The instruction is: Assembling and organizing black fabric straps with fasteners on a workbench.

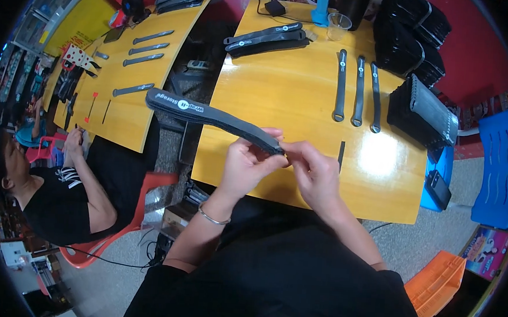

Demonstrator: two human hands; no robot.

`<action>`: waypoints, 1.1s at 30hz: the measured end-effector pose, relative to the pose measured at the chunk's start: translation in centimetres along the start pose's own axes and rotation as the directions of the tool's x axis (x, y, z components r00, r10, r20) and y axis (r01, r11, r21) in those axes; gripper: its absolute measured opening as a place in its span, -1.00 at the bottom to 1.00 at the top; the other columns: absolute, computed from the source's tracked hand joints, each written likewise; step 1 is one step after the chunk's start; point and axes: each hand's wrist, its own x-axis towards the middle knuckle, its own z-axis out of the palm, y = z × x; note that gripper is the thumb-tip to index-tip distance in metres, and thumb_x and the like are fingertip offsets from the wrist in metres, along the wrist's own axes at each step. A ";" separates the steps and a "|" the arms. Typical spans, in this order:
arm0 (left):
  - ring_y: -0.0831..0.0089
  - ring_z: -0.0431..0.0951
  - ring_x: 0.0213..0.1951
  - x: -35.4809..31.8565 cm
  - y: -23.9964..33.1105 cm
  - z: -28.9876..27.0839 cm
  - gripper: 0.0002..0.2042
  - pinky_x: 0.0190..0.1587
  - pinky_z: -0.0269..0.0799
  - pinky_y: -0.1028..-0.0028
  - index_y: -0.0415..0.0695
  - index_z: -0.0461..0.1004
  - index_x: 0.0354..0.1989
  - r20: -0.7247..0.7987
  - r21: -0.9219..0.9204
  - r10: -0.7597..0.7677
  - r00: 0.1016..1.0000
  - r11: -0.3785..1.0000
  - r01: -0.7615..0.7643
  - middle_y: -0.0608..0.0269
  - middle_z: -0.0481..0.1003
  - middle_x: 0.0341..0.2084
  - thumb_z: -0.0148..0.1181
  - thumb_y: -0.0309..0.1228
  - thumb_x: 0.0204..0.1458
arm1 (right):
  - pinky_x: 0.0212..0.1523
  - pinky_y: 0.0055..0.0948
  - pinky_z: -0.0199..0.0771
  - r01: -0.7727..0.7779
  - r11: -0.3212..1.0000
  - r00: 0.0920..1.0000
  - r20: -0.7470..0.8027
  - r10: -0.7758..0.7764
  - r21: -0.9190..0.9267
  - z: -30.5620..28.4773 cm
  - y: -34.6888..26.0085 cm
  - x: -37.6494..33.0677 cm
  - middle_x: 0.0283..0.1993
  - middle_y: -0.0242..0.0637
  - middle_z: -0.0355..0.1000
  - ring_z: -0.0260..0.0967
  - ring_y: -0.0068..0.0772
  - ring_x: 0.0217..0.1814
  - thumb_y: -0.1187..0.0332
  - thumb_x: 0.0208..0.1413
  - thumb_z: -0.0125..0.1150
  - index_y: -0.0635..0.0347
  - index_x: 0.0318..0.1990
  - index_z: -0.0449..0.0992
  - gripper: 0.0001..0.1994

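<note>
My left hand (245,166) is closed round the near end of a thick bundle of dark grey hook-and-loop straps (210,115). The bundle sticks out up and to the left above the yellow table (281,96), layers stacked flat, with white printing on the top strap. At that same end, my right hand (318,177) pinches with thumb and forefinger; the exact spot between its fingertips is partly hidden. Just right of this hand lies a short black strip (341,155). Farther back, three single straps with looped ends, the middle strap (359,92) among them, lie side by side.
A pile of straps (267,40) and a clear plastic cup (339,27) sit at the table's back. Black strap stacks (422,113) line its right side. A co-worker (59,199) sits at the left table (126,107). An orange crate (435,286) stands at lower right.
</note>
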 end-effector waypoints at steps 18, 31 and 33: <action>0.48 0.55 -0.23 0.0 -0.3 -0.6 -0.77 -0.11 0.48 0.56 -0.36 0.43 -0.13 -0.002 0.211 -0.260 0.965 0.944 0.255 0.15 0.51 -0.26 0.15 -0.69 -0.01 | -0.48 -0.53 0.45 0.129 0.968 0.990 -0.028 -0.138 -0.215 -1.1 0.3 0.1 -0.47 -0.20 0.49 0.49 -0.38 -0.49 0.69 -0.07 0.10 0.25 -0.30 0.49 -0.81; 0.50 0.49 -0.27 -1.5 0.7 -0.8 -0.85 -0.21 0.43 0.51 -0.22 0.28 -0.13 0.161 0.014 -0.334 0.929 0.942 0.337 0.21 0.41 -0.29 -0.10 -0.59 0.14 | -0.64 -0.61 0.09 0.212 0.976 0.963 0.184 -0.199 -0.056 -3.7 0.1 -0.1 -0.37 -0.35 0.44 0.08 -0.57 -0.64 0.43 -0.21 0.43 0.12 -0.03 0.50 -0.53; 0.55 0.44 -0.32 -1.6 0.6 0.0 -0.85 -0.24 0.40 0.53 -0.21 0.27 -0.11 0.169 0.007 -0.350 0.921 0.935 0.354 0.22 0.40 -0.29 -0.11 -0.55 0.17 | -0.61 -0.62 0.09 0.249 0.968 0.959 0.146 -0.243 -0.018 -2.5 0.6 -0.1 -0.33 -0.35 0.39 0.12 -0.58 -0.56 0.43 -0.22 0.43 0.11 -0.04 0.51 -0.53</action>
